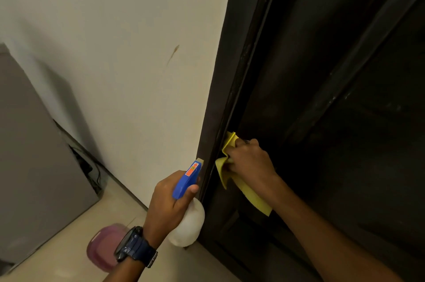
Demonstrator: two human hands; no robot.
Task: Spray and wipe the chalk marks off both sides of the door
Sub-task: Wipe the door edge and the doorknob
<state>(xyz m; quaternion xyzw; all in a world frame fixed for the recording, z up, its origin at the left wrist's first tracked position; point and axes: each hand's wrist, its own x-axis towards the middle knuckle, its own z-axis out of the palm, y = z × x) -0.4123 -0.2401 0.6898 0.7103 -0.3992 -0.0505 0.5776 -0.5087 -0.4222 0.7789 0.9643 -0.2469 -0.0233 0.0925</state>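
Since the door (345,120) eats up the whole right half of my view, I'll start there: one dark panelled door, and honestly I can't make out any chalk marks on it, it's too dim. Its dark frame (220,97) runs down beside one cream wall (115,40), which has a single brownish streak (173,53) on it. Left of that stands one grey cabinet-looking thing (34,155), with cables tucked behind it.

Down to the stuff that matters. My right hand (249,158) is clenched on one yellow cloth (230,166), bunched and pressed against the door right at the frame edge. I'd guess that's to work into the seam where marks collect, with the loose tail of cloth just hanging below. My left hand (167,203), the one with the watch (133,246), grasps one spray bottle (187,203) round the neck, blue head up, nozzle aimed toward the frame, parked just beside the wiping spot so I can give it a squirt without reaching.

So: wiping stage on this side, as far as I can judge.

Smallest bit: one blurry purple tub (105,247) on the floor (69,265) under my left wrist.
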